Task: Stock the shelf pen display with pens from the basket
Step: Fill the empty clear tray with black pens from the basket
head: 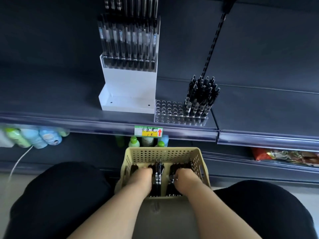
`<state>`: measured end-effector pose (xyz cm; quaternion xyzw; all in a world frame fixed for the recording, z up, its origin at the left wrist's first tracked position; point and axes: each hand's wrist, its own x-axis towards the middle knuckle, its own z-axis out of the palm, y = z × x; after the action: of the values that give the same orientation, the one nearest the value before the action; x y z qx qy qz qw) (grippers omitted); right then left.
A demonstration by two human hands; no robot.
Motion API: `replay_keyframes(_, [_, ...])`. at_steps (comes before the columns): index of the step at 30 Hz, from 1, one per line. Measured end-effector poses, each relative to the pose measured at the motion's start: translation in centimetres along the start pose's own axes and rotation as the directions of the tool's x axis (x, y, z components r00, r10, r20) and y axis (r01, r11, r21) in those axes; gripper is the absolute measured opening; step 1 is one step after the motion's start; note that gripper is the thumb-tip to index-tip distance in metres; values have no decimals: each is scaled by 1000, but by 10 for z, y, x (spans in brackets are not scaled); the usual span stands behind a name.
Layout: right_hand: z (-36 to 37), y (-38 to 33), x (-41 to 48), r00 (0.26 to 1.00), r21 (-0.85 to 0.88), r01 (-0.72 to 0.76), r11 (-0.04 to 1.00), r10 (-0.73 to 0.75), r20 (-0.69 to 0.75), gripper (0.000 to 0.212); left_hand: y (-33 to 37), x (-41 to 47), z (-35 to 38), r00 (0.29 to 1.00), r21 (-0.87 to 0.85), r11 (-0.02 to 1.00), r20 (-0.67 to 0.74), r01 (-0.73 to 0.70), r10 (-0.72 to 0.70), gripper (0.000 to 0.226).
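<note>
Both hands down inside beige basket (164, 153), which sits between knees below shelf. Left hand (143, 176) and right hand (185, 178) buried fingers-first among black pens (158, 175); cannot tell whether either grips any. On shelf above: clear holed rack (170, 112), its right part filled with upright pens, left holes bare. White stand (129, 83) just beside rack.

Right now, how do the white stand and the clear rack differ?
The white stand is opaque and tall; the clear rack is transparent and low. The white stand's top row looks full; the clear rack holds pens only at its right end. Both sit on the shelf.
</note>
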<state>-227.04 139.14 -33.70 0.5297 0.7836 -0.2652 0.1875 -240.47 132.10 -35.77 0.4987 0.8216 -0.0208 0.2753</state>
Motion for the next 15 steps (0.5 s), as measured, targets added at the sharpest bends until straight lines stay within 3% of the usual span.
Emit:
replay_keyframes(2, [12, -6, 5, 1000, 53, -18, 998, 18, -1, 30, 2, 0, 14, 999, -33, 999, 51, -15, 17, 37])
replay_keyframes(4, [22, -16, 11, 1000, 66, -13, 998, 12, 9, 29, 2, 3, 26, 996, -179, 982, 74, 58, -46, 36])
replay_keyframes(7, [32, -27, 22, 999, 116, -36, 993, 35, 7, 29, 5, 15, 34, 972, -396, 888, 54, 232, -230, 33])
replay_keyframes(12, [42, -31, 48, 991, 287, -134, 948, 123, 56, 33, 7, 42, 46, 947, -519, 798, 74, 305, -314, 27])
replay_keyframes(15, [49, -30, 63, 989, 304, -139, 942, 121, 80, 32, 9, 54, 54, 935, -576, 751, 73, 324, -347, 26])
